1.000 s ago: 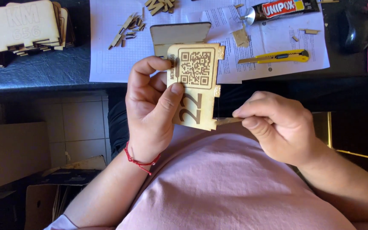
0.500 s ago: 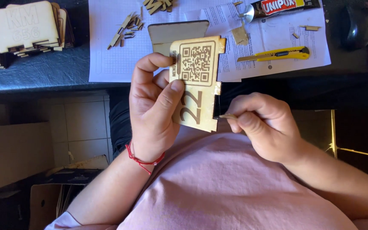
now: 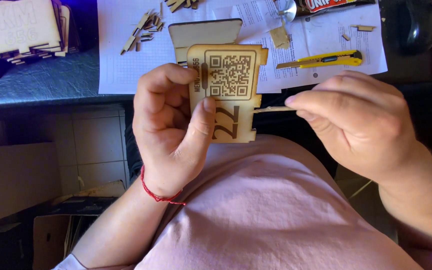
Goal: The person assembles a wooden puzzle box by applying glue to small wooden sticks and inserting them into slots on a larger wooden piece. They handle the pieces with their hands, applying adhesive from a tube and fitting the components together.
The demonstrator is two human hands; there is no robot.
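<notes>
Landmark: wooden plaque (image 3: 228,90), laser-cut, square code panel above engraved digits.
Left hand (image 3: 173,130) wraps plaque's left edge, thumb pressed on front; plaque now held higher, closer to camera than second ago.
Right hand (image 3: 361,120), right of plaque, fingertips pinching thin wooden stick (image 3: 271,108); stick tip now touching plaque's right edge, earlier tucked below.
Yellow utility knife (image 3: 323,60) on paper sheet (image 3: 126,55) beyond plaque, unmoved.

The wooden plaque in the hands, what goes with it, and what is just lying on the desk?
In use:
- wooden plaque, gripped by the left hand
- thin wooden stick, pinched by the right hand, tip at the plaque's edge

Lying about:
- yellow utility knife
- small wood scraps
- stack of wooden plaques
- paper sheets
</notes>
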